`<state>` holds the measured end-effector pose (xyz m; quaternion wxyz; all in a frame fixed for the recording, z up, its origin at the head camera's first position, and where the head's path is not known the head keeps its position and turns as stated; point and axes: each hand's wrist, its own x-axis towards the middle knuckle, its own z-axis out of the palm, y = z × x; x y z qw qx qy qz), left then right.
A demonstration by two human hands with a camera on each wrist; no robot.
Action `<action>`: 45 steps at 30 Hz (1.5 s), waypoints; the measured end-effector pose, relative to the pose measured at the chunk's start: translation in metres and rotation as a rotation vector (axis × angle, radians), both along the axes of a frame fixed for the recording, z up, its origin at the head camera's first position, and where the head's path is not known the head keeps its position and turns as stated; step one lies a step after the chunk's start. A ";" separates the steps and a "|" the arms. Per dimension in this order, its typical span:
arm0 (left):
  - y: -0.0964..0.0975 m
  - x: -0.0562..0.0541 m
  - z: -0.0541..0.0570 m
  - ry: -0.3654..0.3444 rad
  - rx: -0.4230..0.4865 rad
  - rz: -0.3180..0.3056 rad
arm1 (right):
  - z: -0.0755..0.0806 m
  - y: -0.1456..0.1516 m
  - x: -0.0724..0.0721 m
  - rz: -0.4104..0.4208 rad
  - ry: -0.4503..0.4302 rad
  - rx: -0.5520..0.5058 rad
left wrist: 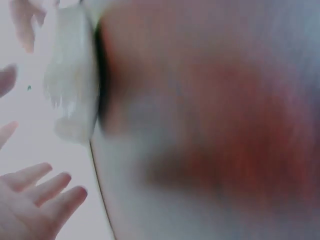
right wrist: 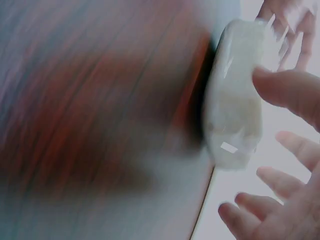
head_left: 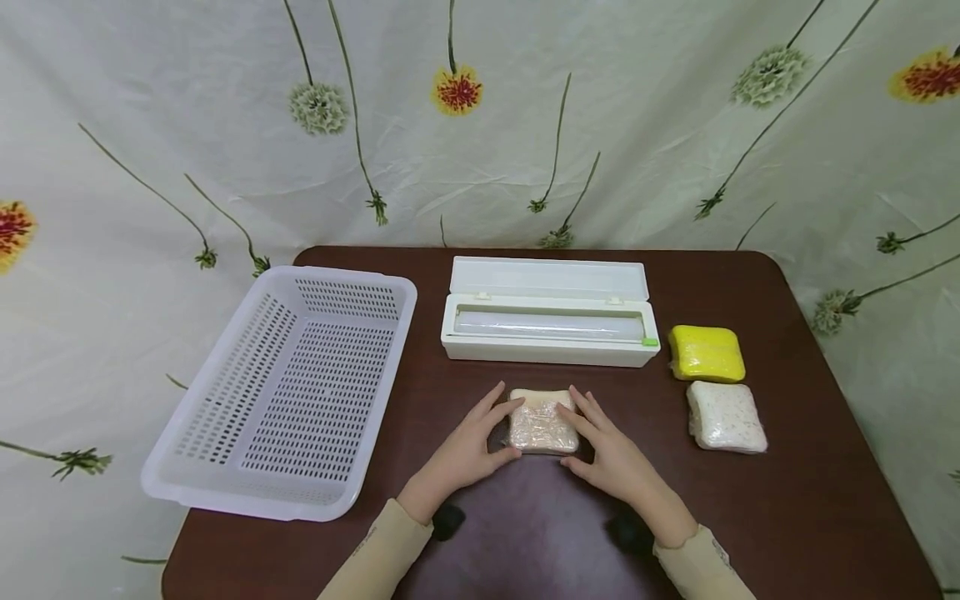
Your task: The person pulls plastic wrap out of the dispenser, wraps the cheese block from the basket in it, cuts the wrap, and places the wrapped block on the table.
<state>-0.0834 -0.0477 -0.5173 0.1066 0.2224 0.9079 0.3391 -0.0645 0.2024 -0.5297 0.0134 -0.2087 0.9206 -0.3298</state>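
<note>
A beige, rounded block in clear plastic film lies on the table between the two hands; its exact kind is not clear. From the left, my left hand reaches to it with spread fingers, the index fingertip over its edge and the thumb near its front corner. Opposite, my right hand has its fingers spread too, with a fingertip over the block's right side. In the right wrist view, the thumb is beside the wrapped block while the other fingers stay apart from it.
Behind the block stands a white cling film dispenser, lid raised and a roll inside. A white perforated basket is at the left. On the right lie a yellow wrapped block and a white speckled wrapped block. A floral cloth hangs behind.
</note>
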 end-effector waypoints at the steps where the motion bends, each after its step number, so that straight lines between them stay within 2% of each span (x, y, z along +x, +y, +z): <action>1: -0.002 -0.003 -0.001 -0.019 -0.011 -0.012 | 0.000 0.002 -0.001 0.014 -0.013 -0.003; 4: -0.004 -0.008 -0.004 -0.050 -0.086 -0.075 | -0.001 0.007 -0.003 0.057 -0.013 0.012; 8: -0.001 -0.012 -0.007 -0.010 -0.151 -0.138 | -0.004 0.008 -0.005 0.077 0.017 0.048; 14: 0.005 -0.017 -0.008 0.107 -0.134 -0.135 | -0.005 0.007 -0.010 0.057 0.092 0.076; 18: 0.006 -0.019 -0.006 0.140 -0.096 -0.147 | -0.005 0.010 -0.014 0.071 0.102 0.017; 21: 0.006 -0.020 -0.004 0.114 -0.036 -0.155 | -0.002 0.014 -0.016 0.089 0.051 -0.095; 23: 0.006 -0.020 -0.001 0.072 0.023 -0.153 | 0.002 0.016 -0.017 0.092 -0.005 -0.182; 26: 0.009 -0.017 0.006 -0.032 0.147 -0.132 | 0.009 0.018 -0.018 0.081 -0.132 -0.335; 29: 0.014 -0.014 0.013 -0.148 0.286 -0.089 | 0.016 0.017 -0.018 0.059 -0.251 -0.510; 31: 0.017 -0.011 0.016 -0.198 0.360 -0.054 | 0.019 0.015 -0.017 0.032 -0.313 -0.612; 35: 0.023 -0.007 0.018 -0.226 0.469 -0.015 | 0.025 0.009 -0.014 -0.042 -0.428 -0.763; 39: 0.027 -0.004 0.019 -0.257 0.539 -0.006 | 0.029 0.002 -0.012 -0.120 -0.520 -0.861; 42: 0.028 -0.002 0.019 -0.279 0.538 0.014 | 0.030 -0.002 -0.012 -0.169 -0.542 -0.875; 45: 0.029 -0.001 0.018 -0.246 0.516 0.036 | 0.028 -0.005 -0.012 -0.207 -0.565 -0.883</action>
